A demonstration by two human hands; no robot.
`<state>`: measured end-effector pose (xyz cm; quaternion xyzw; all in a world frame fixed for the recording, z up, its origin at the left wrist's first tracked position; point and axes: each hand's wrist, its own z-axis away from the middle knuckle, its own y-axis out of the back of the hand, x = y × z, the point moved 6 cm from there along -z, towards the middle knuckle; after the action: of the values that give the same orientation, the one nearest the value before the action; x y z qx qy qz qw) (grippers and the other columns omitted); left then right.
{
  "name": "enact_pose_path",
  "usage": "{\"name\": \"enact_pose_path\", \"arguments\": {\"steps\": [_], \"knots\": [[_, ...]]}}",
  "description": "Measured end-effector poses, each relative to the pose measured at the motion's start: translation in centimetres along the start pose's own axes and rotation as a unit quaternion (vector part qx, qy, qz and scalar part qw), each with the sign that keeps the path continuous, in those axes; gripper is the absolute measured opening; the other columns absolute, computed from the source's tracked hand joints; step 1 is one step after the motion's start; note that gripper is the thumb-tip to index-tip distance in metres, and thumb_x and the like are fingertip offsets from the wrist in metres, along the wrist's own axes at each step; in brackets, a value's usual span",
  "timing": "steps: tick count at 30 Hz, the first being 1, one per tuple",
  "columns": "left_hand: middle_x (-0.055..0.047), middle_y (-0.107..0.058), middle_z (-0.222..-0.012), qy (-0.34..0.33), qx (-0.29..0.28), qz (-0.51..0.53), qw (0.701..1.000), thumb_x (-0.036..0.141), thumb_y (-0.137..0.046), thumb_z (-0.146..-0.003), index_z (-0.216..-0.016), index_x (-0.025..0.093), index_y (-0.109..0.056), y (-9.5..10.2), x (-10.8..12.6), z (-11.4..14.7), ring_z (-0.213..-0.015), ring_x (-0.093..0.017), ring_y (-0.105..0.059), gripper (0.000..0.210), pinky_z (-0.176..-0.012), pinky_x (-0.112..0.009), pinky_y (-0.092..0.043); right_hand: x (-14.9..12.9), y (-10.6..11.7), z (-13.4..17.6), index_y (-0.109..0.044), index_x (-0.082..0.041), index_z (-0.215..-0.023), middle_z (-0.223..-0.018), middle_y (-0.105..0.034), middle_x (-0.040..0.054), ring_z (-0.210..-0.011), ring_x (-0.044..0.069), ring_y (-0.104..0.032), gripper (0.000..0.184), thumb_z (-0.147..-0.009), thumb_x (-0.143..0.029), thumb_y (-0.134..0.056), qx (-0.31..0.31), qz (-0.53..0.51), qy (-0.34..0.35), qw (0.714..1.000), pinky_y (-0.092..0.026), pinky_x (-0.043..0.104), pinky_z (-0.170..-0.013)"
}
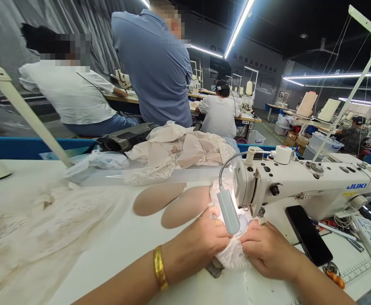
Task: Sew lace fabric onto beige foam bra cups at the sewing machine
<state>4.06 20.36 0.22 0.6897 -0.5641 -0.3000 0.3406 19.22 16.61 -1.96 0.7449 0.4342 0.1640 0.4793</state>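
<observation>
Pale lace fabric (pixel 233 255) lies under the head of a white sewing machine (pixel 287 178). My left hand (pixel 201 235), with a gold bangle at the wrist, grips the lace from the left, fingers curled. On the right side my right hand (pixel 264 248) pinches the same lace close to the needle area. A grey lamp (pixel 228 212) on a bendy neck lights the spot and covers part of it, so the needle is hidden. Two beige bra cups (pixel 185 206) rest on the table just beyond my left hand, touching the lace edge.
Behind the cups, a clear plastic bin (pixel 109 176) holds a heap of beige lace pieces (pixel 185 148). More lace (pixel 29 228) spreads over the left side. A black phone (pixel 308 235), a ruler (pixel 360 269) and orange-handled snips (pixel 334 279) lie right. Co-workers sit and stand beyond.
</observation>
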Motion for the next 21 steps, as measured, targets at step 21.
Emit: {"name": "enact_pose_path", "arguments": {"steps": [21], "knots": [[-0.001,-0.067,-0.077,0.054,0.041,-0.103,0.992,-0.001,-0.053,-0.094,-0.087,0.020,-0.066,-1.5,0.6,-0.2,-0.071,-0.019,-0.063,0.026,-0.081,-0.040,-0.057,3.3,-0.1,0.5,-0.069,-0.018,-0.109,-0.102,-0.076,0.0109,-0.102,0.028,-0.067,0.033,-0.091,-0.003,-0.047,0.012,0.049,-0.204,0.978,-0.055,0.037,-0.091]]}}
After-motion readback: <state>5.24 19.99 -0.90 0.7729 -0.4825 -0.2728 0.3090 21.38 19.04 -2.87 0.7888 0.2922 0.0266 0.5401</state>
